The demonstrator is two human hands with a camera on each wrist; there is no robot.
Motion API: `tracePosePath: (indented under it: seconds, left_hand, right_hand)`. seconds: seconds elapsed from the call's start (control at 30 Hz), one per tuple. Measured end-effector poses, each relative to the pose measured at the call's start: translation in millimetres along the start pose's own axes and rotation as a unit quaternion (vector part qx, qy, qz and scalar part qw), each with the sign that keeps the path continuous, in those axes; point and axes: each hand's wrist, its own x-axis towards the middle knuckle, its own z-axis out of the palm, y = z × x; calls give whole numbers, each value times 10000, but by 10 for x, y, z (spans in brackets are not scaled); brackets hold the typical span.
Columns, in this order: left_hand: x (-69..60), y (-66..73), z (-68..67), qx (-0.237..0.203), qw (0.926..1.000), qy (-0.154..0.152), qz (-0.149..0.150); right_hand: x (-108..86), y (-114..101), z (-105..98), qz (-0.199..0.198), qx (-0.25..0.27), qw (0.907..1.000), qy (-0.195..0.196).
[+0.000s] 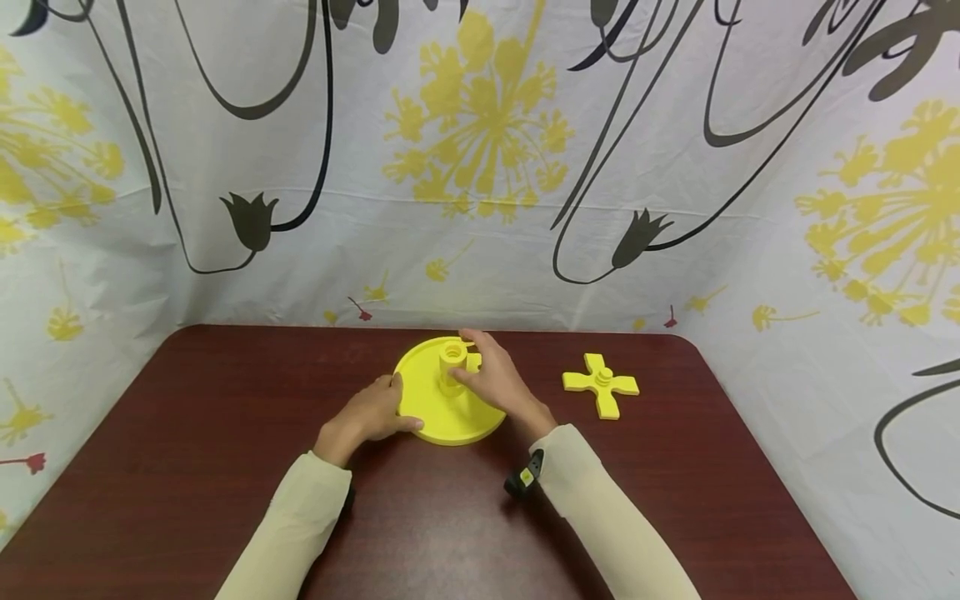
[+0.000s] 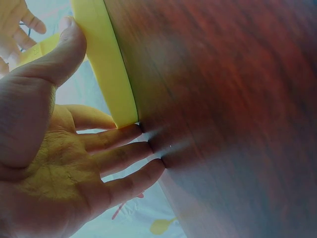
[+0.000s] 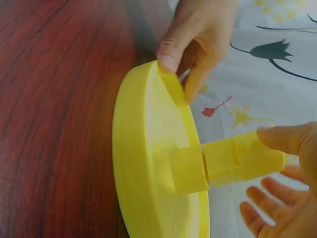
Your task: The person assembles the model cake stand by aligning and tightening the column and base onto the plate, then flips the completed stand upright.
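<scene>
A round yellow tray (image 1: 450,429) with a raised rim lies on the table. My left hand (image 1: 372,408) grips its left edge, with the thumb (image 2: 74,47) over the rim and the fingertips at the outer side by the tabletop. From the tray's middle rises a yellow post (image 1: 452,371); its lower part is a wide collar (image 3: 189,170), and a narrower upper piece (image 3: 230,157) stands in it. My right hand (image 1: 495,379) holds that upper piece near its top, thumb on the near side and fingers round the far side. Fingers partly hide its far side.
A flat yellow cross-shaped piece (image 1: 602,383) with a round stub at its centre lies right of my right hand. The dark red-brown table (image 1: 187,467) ends at a patterned white cloth (image 1: 360,167) hanging behind it.
</scene>
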Motion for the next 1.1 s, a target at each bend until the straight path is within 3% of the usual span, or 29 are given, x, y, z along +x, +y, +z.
tracePosePath:
  seconds: [0.33, 1.1]
  left_hand:
    - [5, 0, 3, -39, 10000, -19, -26]
    - [6, 5, -4, 22, 10000, 1, -23]
  right_hand:
    - [-10, 13, -25, -294, 172, 9993, -125]
    - [7, 48, 40, -156, -87, 9996, 229]
